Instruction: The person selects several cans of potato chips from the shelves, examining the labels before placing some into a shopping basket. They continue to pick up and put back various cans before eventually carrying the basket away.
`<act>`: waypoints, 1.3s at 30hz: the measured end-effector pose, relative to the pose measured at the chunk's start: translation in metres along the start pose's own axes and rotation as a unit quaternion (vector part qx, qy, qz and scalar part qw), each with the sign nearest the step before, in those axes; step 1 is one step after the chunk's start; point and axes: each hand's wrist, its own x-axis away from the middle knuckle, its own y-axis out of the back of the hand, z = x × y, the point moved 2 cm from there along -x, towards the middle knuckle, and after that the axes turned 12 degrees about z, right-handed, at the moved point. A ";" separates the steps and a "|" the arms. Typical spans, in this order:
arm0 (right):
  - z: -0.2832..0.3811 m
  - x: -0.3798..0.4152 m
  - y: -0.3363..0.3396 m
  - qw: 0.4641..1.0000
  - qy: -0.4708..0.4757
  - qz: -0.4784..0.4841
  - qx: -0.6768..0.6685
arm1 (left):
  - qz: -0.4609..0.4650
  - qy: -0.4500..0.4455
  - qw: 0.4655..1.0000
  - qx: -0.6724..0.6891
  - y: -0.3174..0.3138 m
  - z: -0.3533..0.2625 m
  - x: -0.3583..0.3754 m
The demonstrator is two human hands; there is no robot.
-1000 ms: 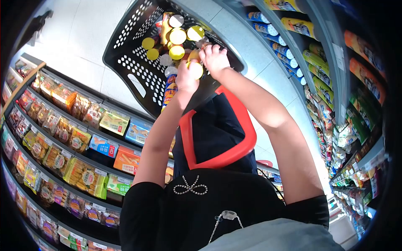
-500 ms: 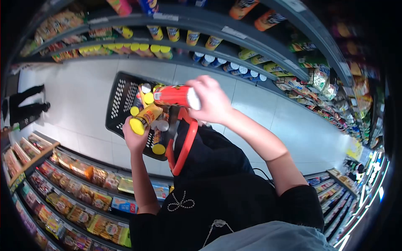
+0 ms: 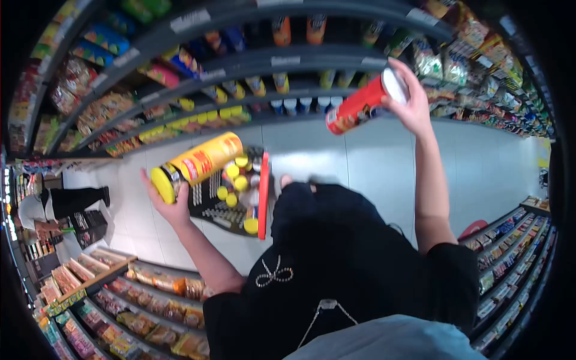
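My left hand grips an orange-yellow chip canister near its yellow-lidded end, and the canister tilts up to the right. Around the lid end of a red chip canister with a white lid, my right hand is closed; this one is held out in front of the shelves. Below the left canister, a black shopping basket rests on the floor. Inside it are several canisters with yellow or pale lids. Its red handle is on the side nearest my body.
Ahead, shelves carry rows of canisters and bagged snacks. More packaged goods fill the shelf at lower left and the rack at right. A person stands at the far left beside another dark basket.
Both canisters have been lifted away from the basket. The orange-yellow one moved left and up; the red one swung far to the right. My view has shifted toward the shelves.
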 end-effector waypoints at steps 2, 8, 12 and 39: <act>0.008 0.011 0.021 0.999 -0.033 -0.010 -0.024 | 0.000 -0.036 0.990 0.136 -0.013 -0.027 -0.012; 0.014 0.039 0.062 0.993 -0.036 -0.076 -0.077 | 0.066 -0.089 0.890 0.442 -0.052 -0.076 -0.031; 0.012 0.048 0.072 0.987 -0.009 -0.117 -0.110 | 0.165 -0.056 0.802 0.572 -0.082 -0.087 -0.038; 0.056 -0.188 0.137 0.948 0.124 -0.248 -0.159 | 0.281 0.087 0.619 0.729 -0.163 -0.026 -0.153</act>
